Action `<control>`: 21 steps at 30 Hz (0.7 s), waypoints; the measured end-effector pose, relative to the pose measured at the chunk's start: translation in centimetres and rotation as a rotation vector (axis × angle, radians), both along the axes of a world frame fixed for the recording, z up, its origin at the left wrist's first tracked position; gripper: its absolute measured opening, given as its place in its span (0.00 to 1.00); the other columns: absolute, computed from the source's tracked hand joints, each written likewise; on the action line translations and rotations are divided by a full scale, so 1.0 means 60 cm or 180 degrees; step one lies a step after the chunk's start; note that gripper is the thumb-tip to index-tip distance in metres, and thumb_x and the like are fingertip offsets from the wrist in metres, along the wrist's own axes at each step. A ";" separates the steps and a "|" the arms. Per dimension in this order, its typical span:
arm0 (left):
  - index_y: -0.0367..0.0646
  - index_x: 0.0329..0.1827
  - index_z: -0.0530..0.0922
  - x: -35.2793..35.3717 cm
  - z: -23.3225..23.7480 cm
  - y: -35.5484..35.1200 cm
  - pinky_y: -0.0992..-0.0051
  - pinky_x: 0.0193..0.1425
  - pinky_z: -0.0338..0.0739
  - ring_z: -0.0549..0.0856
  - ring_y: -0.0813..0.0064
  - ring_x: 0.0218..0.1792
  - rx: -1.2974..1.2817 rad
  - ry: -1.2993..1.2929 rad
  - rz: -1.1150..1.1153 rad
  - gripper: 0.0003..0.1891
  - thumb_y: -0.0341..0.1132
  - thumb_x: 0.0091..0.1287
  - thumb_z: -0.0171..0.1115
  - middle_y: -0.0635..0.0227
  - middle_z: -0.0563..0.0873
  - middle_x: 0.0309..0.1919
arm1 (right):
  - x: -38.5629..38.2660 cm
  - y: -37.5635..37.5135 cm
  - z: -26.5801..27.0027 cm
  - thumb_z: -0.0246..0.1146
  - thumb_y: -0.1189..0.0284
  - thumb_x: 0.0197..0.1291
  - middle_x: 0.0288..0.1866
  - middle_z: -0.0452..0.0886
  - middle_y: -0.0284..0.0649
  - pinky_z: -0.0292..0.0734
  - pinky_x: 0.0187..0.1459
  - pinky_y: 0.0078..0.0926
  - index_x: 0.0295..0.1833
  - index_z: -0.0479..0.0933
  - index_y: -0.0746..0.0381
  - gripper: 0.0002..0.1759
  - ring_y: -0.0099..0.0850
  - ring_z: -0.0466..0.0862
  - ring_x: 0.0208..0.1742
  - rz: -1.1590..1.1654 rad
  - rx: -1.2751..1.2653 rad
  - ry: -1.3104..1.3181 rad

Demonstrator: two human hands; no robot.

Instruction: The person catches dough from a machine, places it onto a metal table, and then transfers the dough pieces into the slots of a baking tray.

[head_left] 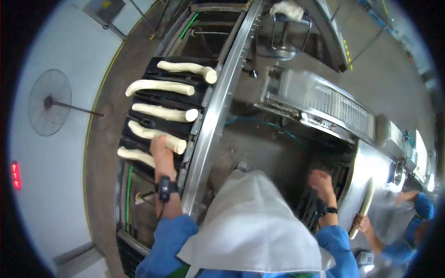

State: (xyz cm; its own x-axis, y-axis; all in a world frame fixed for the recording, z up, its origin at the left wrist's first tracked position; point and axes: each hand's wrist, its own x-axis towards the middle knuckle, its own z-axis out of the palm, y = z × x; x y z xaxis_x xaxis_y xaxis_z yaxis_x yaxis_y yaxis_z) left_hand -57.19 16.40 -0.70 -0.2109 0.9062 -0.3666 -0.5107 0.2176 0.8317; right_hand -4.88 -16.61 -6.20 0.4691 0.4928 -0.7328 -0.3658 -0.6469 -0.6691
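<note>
Several long pale dough-like logs lie crosswise on the black slats of a conveyor (155, 99) to my left. My left hand (160, 146) grips the middle of one pale log (174, 143), whose cut end faces the metal rail. Another pale log (134, 155) lies below it, partly hidden by my wrist. Just above is a straight log (162, 112), then a bent log (157, 87) and a curved log (185, 68). My right hand (321, 181) is in the air at my right side, holding nothing, slightly blurred with its fingers loosely apart.
A steel rail (215, 116) borders the conveyor. At right stands a short mesh conveyor (333, 106) beside a steel table (366, 171). A co-worker's hand (361, 223) holds another pale log (367, 204) there. A stool (287, 28) and a wall fan (50, 102) stand farther off.
</note>
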 end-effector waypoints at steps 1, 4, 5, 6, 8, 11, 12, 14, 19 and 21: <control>0.37 0.75 0.53 0.003 0.008 0.011 0.65 0.57 0.74 0.79 0.57 0.51 -0.0121 0.0851 0.0278 0.40 0.22 0.55 0.57 0.49 0.74 0.55 | 0.006 -0.012 0.009 0.58 0.71 0.63 0.43 0.82 0.37 0.77 0.36 0.21 0.57 0.74 0.64 0.18 0.26 0.83 0.37 0.0008 -0.0084 -0.0127; 0.35 0.74 0.53 0.038 0.063 0.035 0.65 0.61 0.71 0.76 0.58 0.56 -0.1055 0.2257 0.0414 0.40 0.22 0.56 0.58 0.49 0.71 0.61 | 0.062 -0.051 0.048 0.58 0.70 0.64 0.41 0.82 0.37 0.77 0.34 0.20 0.57 0.74 0.64 0.17 0.25 0.82 0.35 -0.0045 -0.0360 -0.0250; 0.36 0.74 0.54 0.073 0.081 0.029 0.67 0.63 0.68 0.73 0.61 0.59 -0.0502 0.1822 0.0397 0.40 0.23 0.57 0.59 0.53 0.71 0.62 | 0.079 -0.069 0.041 0.57 0.70 0.64 0.41 0.82 0.37 0.77 0.33 0.20 0.57 0.74 0.64 0.17 0.25 0.82 0.35 -0.0136 -0.0464 -0.0218; 0.35 0.74 0.55 0.094 0.087 0.039 0.69 0.64 0.66 0.73 0.63 0.59 -0.0361 0.2141 0.0081 0.40 0.23 0.57 0.60 0.54 0.70 0.63 | 0.095 -0.081 0.041 0.57 0.69 0.65 0.41 0.82 0.37 0.77 0.33 0.20 0.57 0.74 0.63 0.17 0.24 0.82 0.35 -0.0228 -0.0585 -0.0191; 0.35 0.73 0.57 0.183 0.131 0.040 0.71 0.64 0.66 0.73 0.65 0.59 -0.0054 0.1724 -0.0230 0.39 0.25 0.57 0.62 0.53 0.70 0.63 | 0.104 -0.084 0.069 0.56 0.68 0.66 0.41 0.82 0.37 0.77 0.34 0.22 0.57 0.74 0.63 0.17 0.24 0.82 0.34 -0.0287 -0.0677 -0.0195; 0.34 0.73 0.57 0.209 0.114 0.079 0.66 0.66 0.66 0.72 0.61 0.61 -0.0412 0.2606 0.0030 0.42 0.30 0.55 0.67 0.51 0.70 0.63 | 0.121 -0.072 0.051 0.56 0.66 0.66 0.41 0.81 0.35 0.77 0.34 0.21 0.57 0.75 0.62 0.17 0.23 0.81 0.36 -0.0239 -0.0674 -0.0294; 0.35 0.72 0.57 0.227 0.125 0.089 0.65 0.64 0.69 0.74 0.61 0.59 -0.0178 0.2292 -0.0024 0.41 0.30 0.56 0.67 0.51 0.73 0.61 | 0.116 -0.039 0.080 0.57 0.66 0.66 0.41 0.81 0.35 0.77 0.35 0.22 0.56 0.76 0.62 0.17 0.23 0.81 0.36 -0.0121 -0.0803 -0.0231; 0.44 0.70 0.62 0.232 0.122 0.138 0.61 0.58 0.75 0.77 0.59 0.55 0.0035 0.1401 -0.0596 0.33 0.31 0.61 0.63 0.55 0.76 0.56 | 0.128 0.020 0.066 0.59 0.69 0.64 0.38 0.81 0.34 0.77 0.34 0.23 0.55 0.76 0.62 0.15 0.23 0.79 0.34 -0.0132 -0.0541 -0.0472; 0.36 0.54 0.73 0.090 0.005 0.222 0.70 0.56 0.71 0.76 0.68 0.52 0.0896 0.3861 -0.1918 0.23 0.14 0.53 0.55 0.61 0.77 0.53 | 0.127 0.032 -0.041 0.60 0.71 0.60 0.37 0.81 0.36 0.77 0.33 0.23 0.55 0.76 0.64 0.17 0.24 0.80 0.34 0.0051 -0.0074 -0.0721; 0.36 0.63 0.69 0.076 -0.012 0.337 0.71 0.53 0.71 0.75 0.68 0.47 0.1696 0.4784 -0.2333 0.29 0.15 0.55 0.53 0.61 0.75 0.51 | 0.158 0.122 -0.023 0.60 0.71 0.60 0.38 0.81 0.35 0.77 0.34 0.23 0.54 0.76 0.64 0.17 0.24 0.80 0.34 0.0508 0.0142 -0.1154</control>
